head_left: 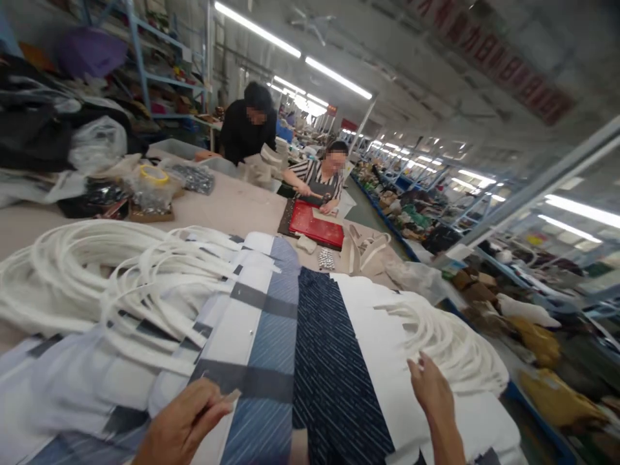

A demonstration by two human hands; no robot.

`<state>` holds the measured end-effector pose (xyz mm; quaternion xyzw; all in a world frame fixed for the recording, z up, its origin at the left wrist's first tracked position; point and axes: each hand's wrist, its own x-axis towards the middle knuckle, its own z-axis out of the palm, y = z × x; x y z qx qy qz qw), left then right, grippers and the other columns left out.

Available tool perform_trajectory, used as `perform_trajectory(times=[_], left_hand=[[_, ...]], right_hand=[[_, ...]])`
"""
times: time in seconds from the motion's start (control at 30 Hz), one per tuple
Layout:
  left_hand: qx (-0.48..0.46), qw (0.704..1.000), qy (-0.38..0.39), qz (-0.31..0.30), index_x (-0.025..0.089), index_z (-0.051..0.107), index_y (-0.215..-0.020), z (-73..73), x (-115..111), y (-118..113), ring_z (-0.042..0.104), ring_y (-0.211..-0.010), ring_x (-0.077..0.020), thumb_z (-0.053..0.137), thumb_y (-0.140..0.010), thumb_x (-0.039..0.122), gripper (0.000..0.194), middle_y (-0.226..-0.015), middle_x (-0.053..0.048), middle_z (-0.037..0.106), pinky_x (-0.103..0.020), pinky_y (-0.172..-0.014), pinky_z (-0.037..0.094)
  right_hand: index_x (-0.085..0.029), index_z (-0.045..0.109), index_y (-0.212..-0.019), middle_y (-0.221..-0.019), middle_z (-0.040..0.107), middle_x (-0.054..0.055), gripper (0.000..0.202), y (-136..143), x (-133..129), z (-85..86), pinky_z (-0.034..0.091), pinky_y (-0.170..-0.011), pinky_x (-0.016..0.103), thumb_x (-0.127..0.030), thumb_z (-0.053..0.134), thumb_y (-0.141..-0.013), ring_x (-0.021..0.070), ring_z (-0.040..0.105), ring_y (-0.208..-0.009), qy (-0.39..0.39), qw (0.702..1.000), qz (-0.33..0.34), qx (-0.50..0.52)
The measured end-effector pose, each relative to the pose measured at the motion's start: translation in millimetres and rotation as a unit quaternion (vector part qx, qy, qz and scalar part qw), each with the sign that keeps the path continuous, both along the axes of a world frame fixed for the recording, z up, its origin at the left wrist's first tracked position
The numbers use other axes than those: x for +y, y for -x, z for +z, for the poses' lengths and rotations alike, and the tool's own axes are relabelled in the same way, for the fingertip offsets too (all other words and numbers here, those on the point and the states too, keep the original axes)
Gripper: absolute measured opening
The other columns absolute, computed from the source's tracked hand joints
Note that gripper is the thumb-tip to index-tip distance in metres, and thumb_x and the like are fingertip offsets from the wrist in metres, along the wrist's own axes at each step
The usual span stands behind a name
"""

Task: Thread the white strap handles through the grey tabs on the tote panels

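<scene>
My left hand (186,416) is closed in a pinch over the left side of the fabric, with a small pale piece (232,395) at its fingertips that I cannot identify. Below it lies a blue-striped fabric panel (264,349) with white parts and dark grey bands. Over the white panel (361,316) at the right, my right hand (431,387) has its fingers curled beside a bundle of looped white straps (445,336). Whether anything is between those fingers is hidden. A dark navy patterned fabric (334,361) lies between my hands.
More looped white straps (82,271) are heaped at the left on stacked panels. Further back, a person (320,174) works with a hammer at a red board (317,223); another person (249,129) stands behind. Bagged hardware (191,175) and yellow tape (154,173) lie at the left.
</scene>
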<state>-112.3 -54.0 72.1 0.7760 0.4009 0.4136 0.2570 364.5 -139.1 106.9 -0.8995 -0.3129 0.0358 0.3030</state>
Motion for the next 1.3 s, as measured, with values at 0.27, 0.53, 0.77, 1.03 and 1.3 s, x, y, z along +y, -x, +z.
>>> perform_trajectory(times=[0.27, 0.53, 0.77, 1.03, 1.3], left_hand=[[0.110, 0.982, -0.142, -0.053, 0.021, 0.049, -0.071, 11.9, 14.4, 15.7, 0.054, -0.056, -0.0103, 0.042, -0.103, 0.041, 0.038, -0.064, 0.004, 0.052, -0.021, -0.054, 0.040], [0.135, 0.983, -0.122, -0.033, 0.022, 0.046, -0.072, 6.3, 21.9, 51.9, 0.058, -0.056, -0.0116, 0.037, -0.105, 0.037, 0.037, -0.063, 0.004, 0.054, -0.023, -0.053, 0.042], [0.129, 0.989, -0.045, -0.050, 0.021, 0.057, -0.089, 0.9, 36.0, 64.3, 0.066, -0.066, -0.0129, 0.029, -0.107, 0.034, 0.035, -0.072, 0.002, 0.063, -0.023, -0.060, 0.048], [0.071, 0.993, -0.079, -0.055, 0.021, 0.058, -0.079, 0.4, 38.4, 56.9, 0.060, -0.058, -0.0136, 0.038, -0.102, 0.019, 0.030, -0.064, 0.002, 0.059, -0.024, -0.056, 0.043], [0.048, 0.984, 0.170, 0.004, 0.026, 0.062, -0.088, -29.2, 53.0, 69.3, 0.069, -0.076, -0.0136, 0.047, -0.098, 0.034, 0.020, -0.082, 0.004, 0.069, -0.020, -0.070, 0.051]], right_hand=[[-0.022, 0.066, -0.111, -0.096, 0.071, 0.005, 0.023, 259.9, 59.7, 15.4, 0.052, -0.079, 0.027, -0.022, 0.058, -0.089, 0.0170, 0.065, -0.086, -0.098, 0.823, 0.550, 0.102], [-0.021, 0.064, -0.092, -0.081, 0.068, 0.002, 0.011, 327.3, 87.8, 0.6, 0.047, -0.070, 0.025, -0.013, 0.057, -0.088, 0.0158, 0.063, -0.077, -0.088, 0.750, 0.656, 0.008], [-0.019, 0.060, -0.083, -0.070, 0.062, 0.000, 0.014, 354.6, 97.8, -13.3, 0.043, -0.063, 0.024, -0.008, 0.052, -0.084, 0.0138, 0.058, -0.065, -0.109, 0.787, 0.608, -0.014], [-0.018, 0.064, -0.073, -0.065, 0.062, 0.000, 0.013, 353.3, 121.9, -55.4, 0.045, -0.060, 0.024, -0.020, 0.053, -0.080, 0.0126, 0.057, -0.059, -0.086, 0.893, 0.404, 0.178], [-0.014, 0.064, -0.074, -0.057, 0.059, 0.000, 0.035, 293.0, 187.9, -102.8, 0.051, -0.054, 0.027, -0.049, 0.067, -0.069, 0.0118, 0.054, -0.051, -0.029, 0.877, 0.208, 0.432]])
